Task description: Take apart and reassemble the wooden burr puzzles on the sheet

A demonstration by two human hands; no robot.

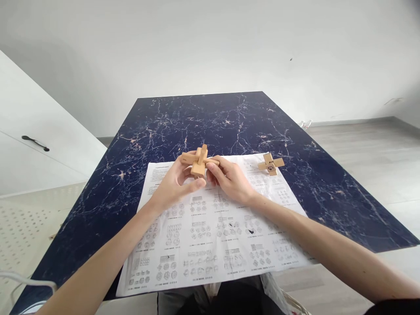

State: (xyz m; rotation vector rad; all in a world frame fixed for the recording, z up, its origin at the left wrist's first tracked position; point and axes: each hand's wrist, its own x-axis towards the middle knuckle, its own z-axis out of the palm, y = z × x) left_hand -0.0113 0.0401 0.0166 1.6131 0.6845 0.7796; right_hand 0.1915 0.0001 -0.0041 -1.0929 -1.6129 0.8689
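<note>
A wooden interlocking puzzle [198, 162], made of crossed light-brown bars, is held up between both hands above the printed sheet. My left hand [175, 179] cups it from the left and below, fingers behind it and thumb stretched along its lower front. With thumb and fingers, my right hand [229, 177] pinches the bar that sticks out on the right. A second wooden puzzle [271, 165], cross-shaped with a dark mark on its front face, stands on the sheet's upper right, apart from both hands.
The large paper sheet [200, 245] with rows of small diagrams lies over the near part of the dark blue marbled table [203, 118]. A white cabinet [42, 127] with a black handle is at the left. A white cable [29, 280] runs by the lower-left table edge.
</note>
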